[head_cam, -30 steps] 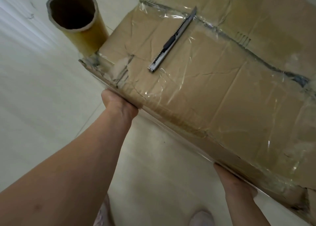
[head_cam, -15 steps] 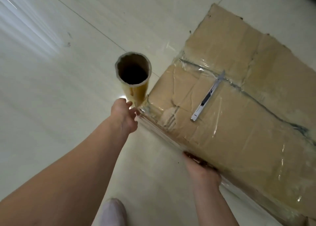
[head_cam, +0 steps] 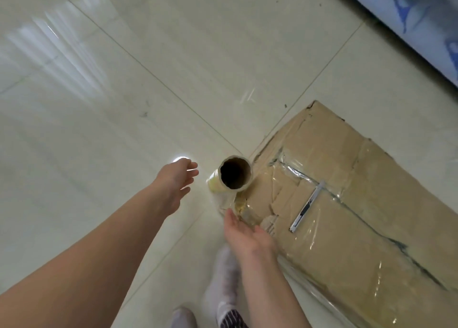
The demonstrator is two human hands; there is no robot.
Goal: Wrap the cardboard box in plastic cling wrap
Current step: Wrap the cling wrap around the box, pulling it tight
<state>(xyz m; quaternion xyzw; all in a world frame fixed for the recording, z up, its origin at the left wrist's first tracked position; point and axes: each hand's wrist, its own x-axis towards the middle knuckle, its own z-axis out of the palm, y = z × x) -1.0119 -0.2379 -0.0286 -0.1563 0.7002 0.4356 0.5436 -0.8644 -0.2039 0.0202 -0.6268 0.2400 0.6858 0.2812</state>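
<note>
Part-wrapped box (head_cam: 371,228): just let go. Left grip (head_cam: 177,181), right grip (head_cam: 245,233): fingers apart, empty, now nearing roll (head_cam: 234,179). Another pass likely.

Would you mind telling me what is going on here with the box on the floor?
A person is wrapping a cardboard box that lies on the tiled floor; film already covers part of it. The cling wrap roll stands on end at the box's near corner. The left hand hovers open beside the roll, and the right hand reaches open toward the film at that corner. A utility knife lies on top of the box.
</note>
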